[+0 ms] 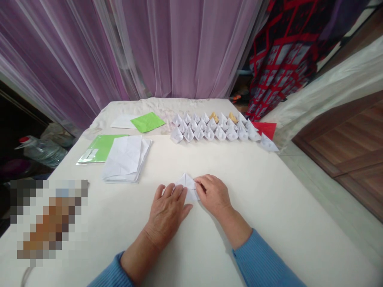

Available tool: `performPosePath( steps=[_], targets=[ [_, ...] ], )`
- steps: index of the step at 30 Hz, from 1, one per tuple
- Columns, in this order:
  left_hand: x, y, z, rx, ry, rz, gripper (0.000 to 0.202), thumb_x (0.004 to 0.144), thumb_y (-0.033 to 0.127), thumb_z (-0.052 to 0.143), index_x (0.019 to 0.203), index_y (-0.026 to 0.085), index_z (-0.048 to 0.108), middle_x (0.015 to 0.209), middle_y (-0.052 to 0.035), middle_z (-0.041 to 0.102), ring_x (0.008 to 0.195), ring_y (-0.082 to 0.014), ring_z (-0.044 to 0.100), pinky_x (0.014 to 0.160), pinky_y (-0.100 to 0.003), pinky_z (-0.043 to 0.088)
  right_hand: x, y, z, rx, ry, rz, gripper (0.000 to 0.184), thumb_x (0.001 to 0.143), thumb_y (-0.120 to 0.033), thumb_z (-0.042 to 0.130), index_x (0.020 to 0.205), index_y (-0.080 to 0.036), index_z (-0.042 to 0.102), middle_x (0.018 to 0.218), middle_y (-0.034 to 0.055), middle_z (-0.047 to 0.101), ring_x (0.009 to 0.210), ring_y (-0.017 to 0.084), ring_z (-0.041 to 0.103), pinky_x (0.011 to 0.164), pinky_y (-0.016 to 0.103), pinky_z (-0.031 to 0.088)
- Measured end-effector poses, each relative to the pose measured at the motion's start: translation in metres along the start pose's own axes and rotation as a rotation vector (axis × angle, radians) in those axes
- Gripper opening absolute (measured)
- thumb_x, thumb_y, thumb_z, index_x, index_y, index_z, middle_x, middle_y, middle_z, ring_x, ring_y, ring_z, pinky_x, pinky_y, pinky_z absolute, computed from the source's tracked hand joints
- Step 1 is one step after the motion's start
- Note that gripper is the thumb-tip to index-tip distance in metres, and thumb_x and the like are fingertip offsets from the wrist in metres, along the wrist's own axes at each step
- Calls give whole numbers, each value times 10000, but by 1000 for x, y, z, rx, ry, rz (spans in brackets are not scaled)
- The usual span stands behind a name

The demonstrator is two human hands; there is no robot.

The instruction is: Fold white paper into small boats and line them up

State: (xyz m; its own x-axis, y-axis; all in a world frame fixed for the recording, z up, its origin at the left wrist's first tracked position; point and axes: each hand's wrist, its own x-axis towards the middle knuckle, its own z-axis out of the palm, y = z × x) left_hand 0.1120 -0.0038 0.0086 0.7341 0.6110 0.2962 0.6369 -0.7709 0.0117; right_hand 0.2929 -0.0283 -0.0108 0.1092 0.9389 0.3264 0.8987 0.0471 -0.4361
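A white sheet of paper (191, 194), folded to a point at its far end, lies on the table in front of me. My left hand (166, 208) rests flat over its left side, fingers slightly spread and pressing on the paper. At the right edge, my right hand (216, 195) pinches the folded paper between thumb and fingers. Part of the paper is hidden under both hands. Beyond it stand several folded white paper boats (220, 134) in close rows, with two yellow ones (233, 117) among the back row.
Left of my hands is a stack of white paper (122, 157), partly over a green pack (100, 145). Farther back lies a green sheet (148, 122) on white paper (121, 121). Red paper (266, 129) sits at the right edge. A blurred-out object (50, 221) is near left.
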Motion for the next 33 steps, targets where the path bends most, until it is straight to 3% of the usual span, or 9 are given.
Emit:
performPosePath(
  steps=[4,6,9,13,19,28,33],
  targets=[
    [-1,5,3,-4,-30,-12,347,864,353,651,1144,154,606,1162,-68,668,1051,-246,577,922,-447,408,-1,-1,-1,52,18,-115,254,919,-285,507,1078,-229,697,1155,95,635,1103,231,541,947,372,393],
    [-2,7,4,-10,-39,-16,329,869,343,641,1139,157,612,1188,-72,661,1037,-244,586,922,-456,415,-1,-3,-2,40,-34,-194,289,930,-338,508,1146,-272,687,1363,98,527,1284,272,429,1034,438,335],
    [-3,8,5,-19,-42,-23,319,874,334,632,1144,166,617,1206,-77,653,1037,-244,592,928,-463,420,0,-5,-3,5,-141,-242,320,958,-370,464,1206,-331,663,1501,78,395,1395,298,298,1080,497,280],
    [-4,7,5,-34,-58,-41,360,863,325,643,1185,169,602,1211,-83,648,1062,-253,590,938,-466,423,3,-7,-3,-28,-219,-206,337,978,-379,429,1240,-362,639,1532,62,359,1420,301,258,1095,521,260],
    [-5,8,6,-49,-63,-54,372,864,330,642,1195,168,596,1222,-82,650,1084,-258,588,943,-470,421,5,-8,0,-42,-224,-139,346,983,-415,412,1252,-378,627,1521,70,368,1426,306,241,1099,540,244],
    [-5,10,5,-54,-98,-56,359,867,314,634,1188,157,596,1233,-91,641,1102,-275,579,941,-477,420,6,-9,-2,-31,-257,-208,357,985,-407,405,1278,-374,606,1553,63,322,1440,305,217,1112,562,220],
    [-5,11,5,-52,-103,-61,408,871,306,626,1245,156,564,1203,-92,646,1106,-276,572,936,-472,422,8,-10,1,-75,-239,-167,340,977,-391,431,1262,-383,618,1540,46,351,1428,312,241,1106,566,231]
  ],
)
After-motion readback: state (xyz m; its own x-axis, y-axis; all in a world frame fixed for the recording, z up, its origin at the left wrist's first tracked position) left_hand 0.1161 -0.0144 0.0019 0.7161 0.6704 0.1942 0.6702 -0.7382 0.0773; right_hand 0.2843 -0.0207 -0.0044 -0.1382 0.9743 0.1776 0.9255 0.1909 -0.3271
